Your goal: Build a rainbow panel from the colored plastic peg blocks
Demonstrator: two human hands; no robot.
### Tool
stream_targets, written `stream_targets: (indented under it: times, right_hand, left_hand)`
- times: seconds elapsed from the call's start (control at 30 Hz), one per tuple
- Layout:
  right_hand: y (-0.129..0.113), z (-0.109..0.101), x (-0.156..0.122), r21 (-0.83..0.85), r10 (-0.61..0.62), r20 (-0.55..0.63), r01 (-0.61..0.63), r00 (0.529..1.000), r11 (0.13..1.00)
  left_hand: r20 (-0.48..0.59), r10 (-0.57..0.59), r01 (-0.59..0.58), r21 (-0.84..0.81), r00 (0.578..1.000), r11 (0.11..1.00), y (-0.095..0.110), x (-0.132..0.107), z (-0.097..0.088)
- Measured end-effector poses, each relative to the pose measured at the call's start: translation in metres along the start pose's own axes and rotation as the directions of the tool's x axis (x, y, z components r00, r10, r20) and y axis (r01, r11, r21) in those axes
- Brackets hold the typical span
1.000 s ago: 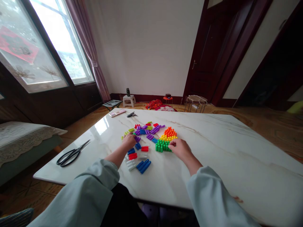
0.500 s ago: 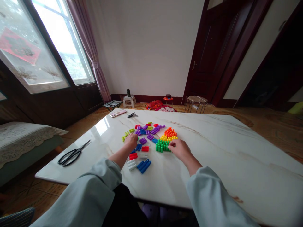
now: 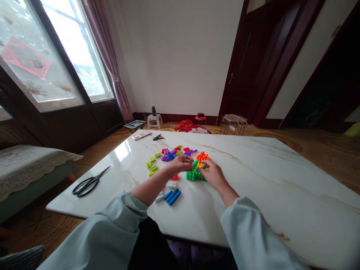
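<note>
I see left hand [image 3: 183, 163], green piece [image 3: 195, 163] in fingertips, shifted from left of green cluster [image 3: 193, 176] to just beside it.

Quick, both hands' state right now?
Left hand: closed, holding a green piece.
Right hand: partly curled close by; whether it holds anything cannot be told.

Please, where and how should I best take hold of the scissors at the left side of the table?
Probably by the black handles, coming from the near side with the left hand. The scissors lie flat on the table, handles nearer, blades pointing away and to the right. That hand seems to hold a green piece, so free it first.
</note>
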State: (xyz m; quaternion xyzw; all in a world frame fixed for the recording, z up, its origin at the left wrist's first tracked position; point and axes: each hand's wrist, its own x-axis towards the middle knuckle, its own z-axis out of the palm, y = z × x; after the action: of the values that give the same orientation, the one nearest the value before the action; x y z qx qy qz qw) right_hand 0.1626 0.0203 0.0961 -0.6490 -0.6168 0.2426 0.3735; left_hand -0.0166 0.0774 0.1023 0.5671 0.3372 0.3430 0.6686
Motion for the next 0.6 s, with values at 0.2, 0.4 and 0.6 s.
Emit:
stream_targets:
  times: [0.2,0.4,0.6]
  right_hand:
    - [-0.002,-0.007,-0.002,0.194,-0.071,-0.017,0.073,0.997,0.978]
    - [0.0,-0.007,-0.001,0.177,-0.117,-0.136,0.14,0.984,0.974]
    - [-0.008,-0.008,-0.003,0.147,-0.171,-0.179,0.198,0.969,0.969]
  left_hand:
    - [0.042,-0.013,0.017,-0.107,0.999,0.994,0.006,-0.004,0.02]
    - [0.043,-0.022,0.026,-0.098,0.999,0.995,0.003,-0.004,0.019]
    - [0.021,-0.006,0.006,-0.039,1.0,0.999,0.0,-0.002,0.021]
